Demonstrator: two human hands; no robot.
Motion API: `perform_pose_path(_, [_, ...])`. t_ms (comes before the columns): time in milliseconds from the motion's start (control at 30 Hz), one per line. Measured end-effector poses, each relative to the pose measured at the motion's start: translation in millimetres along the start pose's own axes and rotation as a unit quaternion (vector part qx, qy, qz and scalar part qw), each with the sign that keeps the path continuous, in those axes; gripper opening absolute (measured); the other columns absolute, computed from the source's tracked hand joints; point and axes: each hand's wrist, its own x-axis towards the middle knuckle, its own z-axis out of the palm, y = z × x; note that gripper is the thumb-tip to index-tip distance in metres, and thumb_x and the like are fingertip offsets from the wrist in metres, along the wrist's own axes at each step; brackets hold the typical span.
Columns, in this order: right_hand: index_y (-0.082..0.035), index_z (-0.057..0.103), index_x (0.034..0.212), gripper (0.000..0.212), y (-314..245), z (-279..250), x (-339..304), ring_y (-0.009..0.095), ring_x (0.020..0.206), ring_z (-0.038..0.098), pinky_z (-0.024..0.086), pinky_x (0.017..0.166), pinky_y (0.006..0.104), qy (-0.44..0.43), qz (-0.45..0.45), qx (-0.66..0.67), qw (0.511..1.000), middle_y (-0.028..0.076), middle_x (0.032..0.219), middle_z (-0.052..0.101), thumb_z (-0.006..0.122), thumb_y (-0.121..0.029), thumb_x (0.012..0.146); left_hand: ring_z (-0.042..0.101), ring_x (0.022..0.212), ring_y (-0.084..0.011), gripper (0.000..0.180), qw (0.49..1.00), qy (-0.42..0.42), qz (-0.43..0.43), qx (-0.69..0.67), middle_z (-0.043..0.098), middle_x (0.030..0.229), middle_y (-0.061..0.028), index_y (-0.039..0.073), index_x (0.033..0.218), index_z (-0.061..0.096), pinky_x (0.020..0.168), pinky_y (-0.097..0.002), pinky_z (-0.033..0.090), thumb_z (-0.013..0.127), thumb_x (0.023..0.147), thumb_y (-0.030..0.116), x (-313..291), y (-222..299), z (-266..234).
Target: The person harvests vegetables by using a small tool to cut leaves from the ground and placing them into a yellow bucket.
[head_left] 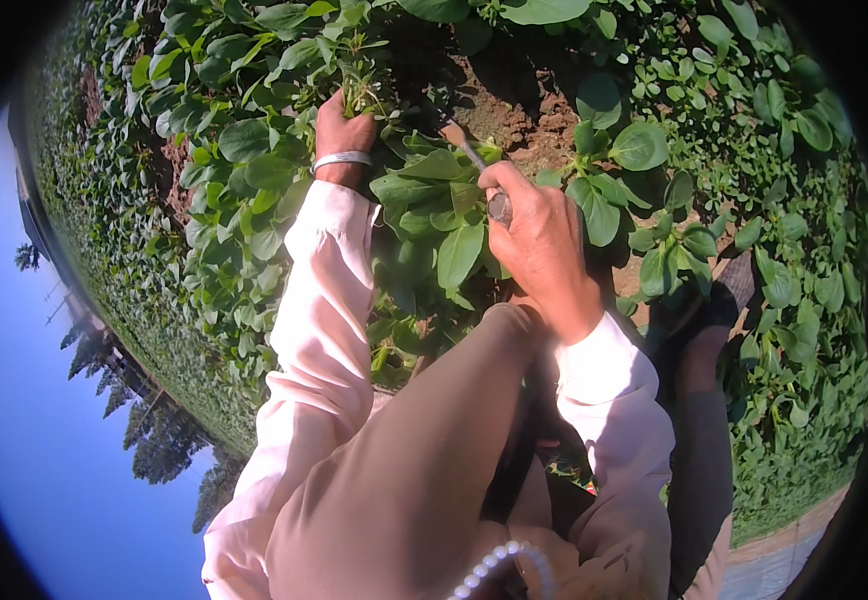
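Note:
My left hand (345, 140), with a silver bangle at the wrist, is closed around a bunch of thin-leaved green weeds (359, 85) among the broad-leaved plants. Closed too is my right hand (544, 235), wrapped round a hand weeder (474, 155) with a thin metal shaft. Its rusty brown head points up and left toward the soil beside the weeds; the tip is partly hidden in shade and leaves. Between my hands grows a leafy green plant (434, 190).
Bare reddish-brown soil (524, 110) lies ahead of the weeder. Broad-leaved plants (639, 150) crowd both sides. My bent knee (504, 330) rises between my forearms, and my foot (714, 310) is among plants at right. Trees (159, 440) stand at the far left.

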Motion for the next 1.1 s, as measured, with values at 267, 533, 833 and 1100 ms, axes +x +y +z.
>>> perform_pose_path(267, [-0.009, 0.059, 0.098, 0.025, -12.4, 48.0, 62.9, 0.037, 0.07, 0.063, 0.049, 0.062, 0.044, 0.031, -0.024, -0.03, 0.999, 0.016, 0.071, 0.063, 0.064, -0.005, 0.074, 0.063, 0.084, -0.0412, 0.026, 0.935, 0.023, 0.009, 0.354, 0.066, 0.084, -0.0182, 0.006, 0.084, 0.057, 0.07, -0.0474, 0.05, 0.073, 0.069, 0.021, 5.2, -7.3, 10.6])
perform_pose_path(533, [-0.008, 0.059, 0.095, 0.022, 3.7, 24.4, 28.1, 0.037, 0.067, 0.063, 0.048, 0.059, 0.0456, 0.051, -0.008, 0.047, 0.998, 0.014, 0.071, 0.065, 0.063, -0.003, 0.074, 0.062, 0.072, -0.0177, 0.028, 0.949, 0.227, -0.099, -0.197, 0.068, 0.086, -0.0067, 0.001, 0.102, 0.065, 0.065, -0.0299, 0.05, 0.063, 0.085, 0.023, 0.4, -8.1, -24.1])
perform_pose_path(833, [-0.008, 0.06, 0.095, 0.02, -12.3, 45.5, 60.4, 0.037, 0.074, 0.065, 0.051, 0.065, 0.0464, 0.034, 0.003, 0.013, 0.999, 0.014, 0.075, 0.067, 0.062, -0.005, 0.076, 0.062, 0.082, -0.0417, 0.034, 0.964, 0.012, 0.073, 0.255, 0.067, 0.09, -0.0184, 0.007, 0.097, 0.063, 0.071, -0.047, 0.051, 0.075, 0.065, 0.014, 35.8, -2.2, -6.3])
perform_pose_path(1100, [-0.008, 0.061, 0.095, 0.02, -15.4, 29.6, 74.2, 0.037, 0.075, 0.065, 0.05, 0.065, 0.0449, 0.061, 0.02, 0.047, 0.997, 0.015, 0.076, 0.067, 0.064, -0.007, 0.075, 0.066, 0.085, -0.0377, 0.045, 0.962, 0.035, 0.048, 0.266, 0.069, 0.089, -0.0162, 0.019, 0.11, 0.064, 0.072, -0.0447, 0.052, 0.073, 0.066, 0.019, 34.8, 25.6, 6.1])
